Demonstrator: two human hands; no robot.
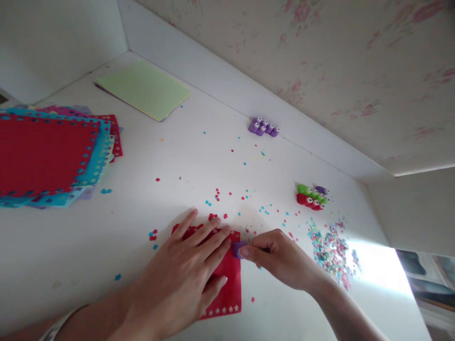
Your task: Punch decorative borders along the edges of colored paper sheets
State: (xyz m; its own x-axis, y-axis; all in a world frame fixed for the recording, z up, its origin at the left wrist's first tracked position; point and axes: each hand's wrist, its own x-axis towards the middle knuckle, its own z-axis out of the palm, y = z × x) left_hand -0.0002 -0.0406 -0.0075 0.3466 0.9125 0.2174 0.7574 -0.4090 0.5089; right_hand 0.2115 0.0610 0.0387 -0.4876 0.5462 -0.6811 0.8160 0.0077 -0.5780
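Observation:
A red sheet of paper lies on the white desk, with star-shaped holes along its near and far edges. My left hand rests flat on it, fingers spread, covering much of its left side. At the sheet's right edge sits a small purple craft punch. My right hand is closed on this punch, thumb on its white button. The fingers beneath the punch are partly hidden.
Punched sheets are stacked at left, pale green paper behind them. Purple punches stand by the wall, and green and red punches at right. A confetti heap lies right; loose bits are scattered around.

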